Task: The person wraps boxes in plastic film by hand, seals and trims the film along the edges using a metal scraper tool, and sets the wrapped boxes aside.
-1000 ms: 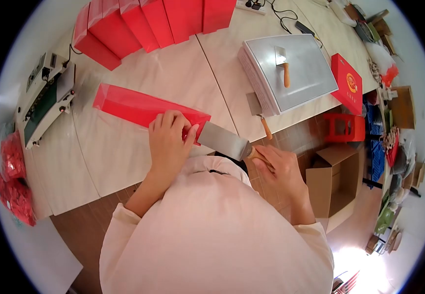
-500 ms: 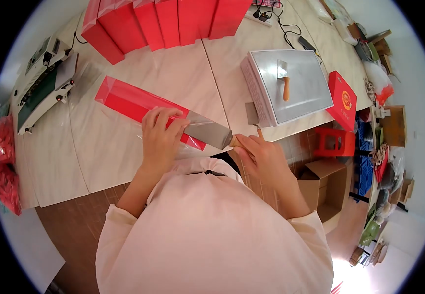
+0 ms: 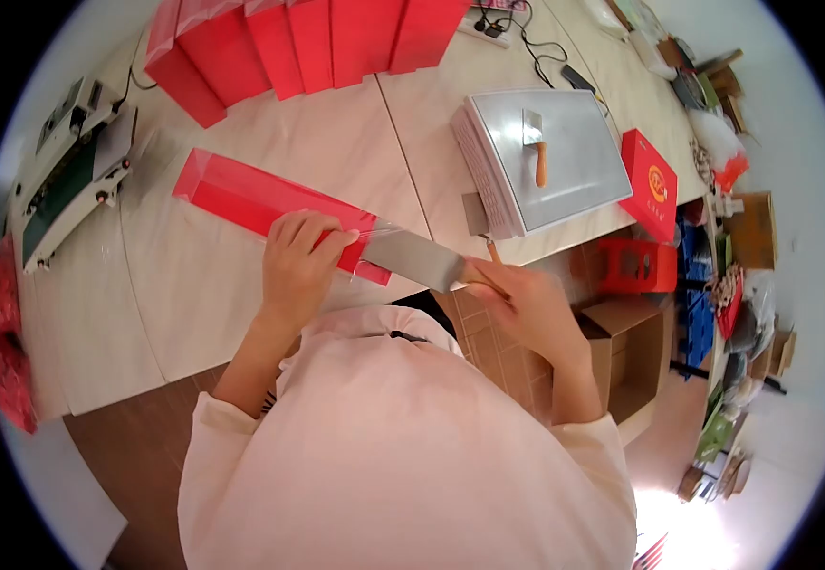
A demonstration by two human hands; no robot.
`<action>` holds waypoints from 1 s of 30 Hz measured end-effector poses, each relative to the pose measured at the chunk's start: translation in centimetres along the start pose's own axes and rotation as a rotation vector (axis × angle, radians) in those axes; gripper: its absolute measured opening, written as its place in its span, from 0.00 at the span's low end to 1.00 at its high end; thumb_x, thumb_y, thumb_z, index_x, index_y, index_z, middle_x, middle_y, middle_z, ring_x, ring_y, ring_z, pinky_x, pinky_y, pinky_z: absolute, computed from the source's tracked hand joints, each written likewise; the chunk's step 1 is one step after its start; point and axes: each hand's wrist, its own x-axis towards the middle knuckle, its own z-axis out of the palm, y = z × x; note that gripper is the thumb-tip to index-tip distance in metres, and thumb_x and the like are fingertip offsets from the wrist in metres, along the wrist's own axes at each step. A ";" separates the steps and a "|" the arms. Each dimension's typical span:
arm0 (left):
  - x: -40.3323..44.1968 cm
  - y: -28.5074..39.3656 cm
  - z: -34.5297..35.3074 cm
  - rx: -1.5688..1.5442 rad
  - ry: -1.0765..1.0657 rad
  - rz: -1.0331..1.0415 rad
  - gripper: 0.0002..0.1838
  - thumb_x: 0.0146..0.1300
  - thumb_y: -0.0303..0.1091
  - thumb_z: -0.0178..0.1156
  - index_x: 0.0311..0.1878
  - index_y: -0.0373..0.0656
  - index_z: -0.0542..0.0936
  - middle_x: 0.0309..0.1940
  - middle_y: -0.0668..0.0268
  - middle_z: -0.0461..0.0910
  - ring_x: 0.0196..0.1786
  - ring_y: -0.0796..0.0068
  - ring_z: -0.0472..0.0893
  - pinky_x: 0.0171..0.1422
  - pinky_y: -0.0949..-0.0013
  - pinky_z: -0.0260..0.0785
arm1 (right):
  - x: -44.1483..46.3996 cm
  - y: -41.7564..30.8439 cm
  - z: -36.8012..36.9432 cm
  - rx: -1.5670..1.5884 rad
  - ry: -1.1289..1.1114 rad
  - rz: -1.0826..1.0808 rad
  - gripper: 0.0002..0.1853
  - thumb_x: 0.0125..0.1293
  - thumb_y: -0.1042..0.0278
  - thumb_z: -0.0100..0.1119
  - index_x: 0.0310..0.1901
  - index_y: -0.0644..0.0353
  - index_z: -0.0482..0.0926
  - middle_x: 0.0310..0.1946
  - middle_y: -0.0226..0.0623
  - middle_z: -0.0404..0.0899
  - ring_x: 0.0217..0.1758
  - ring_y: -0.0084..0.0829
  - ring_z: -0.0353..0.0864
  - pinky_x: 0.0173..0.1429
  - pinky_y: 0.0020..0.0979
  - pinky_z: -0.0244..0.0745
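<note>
A long red box [image 3: 241,198] wrapped in clear film lies slanted on the table in front of me. My left hand [image 3: 300,252] is closed over its near end, fingers and thumb pressing the box and the loose film. In my right hand [image 3: 522,299] is the wooden handle of a wide metal scraper [image 3: 412,258]. The scraper's flat blade reaches left to the box's end, beside my left fingertips; its tip is partly hidden by film. A small trowel [image 3: 541,163] with a wooden handle rests on a grey-topped white box [image 3: 584,180] at the right.
Several red boxes [image 3: 308,47] stand in a row at the back. A sealing machine [image 3: 75,176] sits at the left. A flat red box [image 3: 650,185], a red stool [image 3: 636,266] and an open carton [image 3: 626,361] are at the right. Another blade [image 3: 475,214] lies beside the white box.
My right hand has drawn the scraper a little to the right, so more of its blade shows. My left hand stays on the red box. The whole view has shifted slightly.
</note>
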 end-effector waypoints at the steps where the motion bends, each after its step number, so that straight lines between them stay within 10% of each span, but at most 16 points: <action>1: -0.1 0.0 -0.2 0.010 0.016 -0.021 0.09 0.49 0.22 0.67 0.35 0.44 0.83 0.35 0.67 0.78 0.44 0.62 0.77 0.52 0.57 0.69 | -0.7 0.2 -1.1 -0.008 -0.018 -0.019 0.14 0.67 0.66 0.61 0.50 0.62 0.80 0.28 0.44 0.79 0.25 0.39 0.77 0.31 0.33 0.70; 7: -0.5 -0.1 -0.1 0.015 0.026 0.021 0.07 0.48 0.27 0.65 0.33 0.44 0.82 0.34 0.68 0.78 0.41 0.66 0.78 0.51 0.60 0.70 | -2.3 0.4 -2.3 0.091 -0.009 0.290 0.12 0.70 0.61 0.60 0.45 0.60 0.82 0.24 0.50 0.73 0.23 0.47 0.72 0.29 0.37 0.67; 30: -2.2 2.2 -3.3 -0.071 -0.244 0.025 0.25 0.49 0.35 0.72 0.54 0.49 0.81 0.32 0.74 0.77 0.43 0.74 0.75 0.53 0.59 0.64 | 0.9 -1.6 4.5 -0.183 0.134 -0.149 0.11 0.69 0.59 0.61 0.40 0.59 0.79 0.21 0.34 0.78 0.19 0.36 0.77 0.22 0.34 0.67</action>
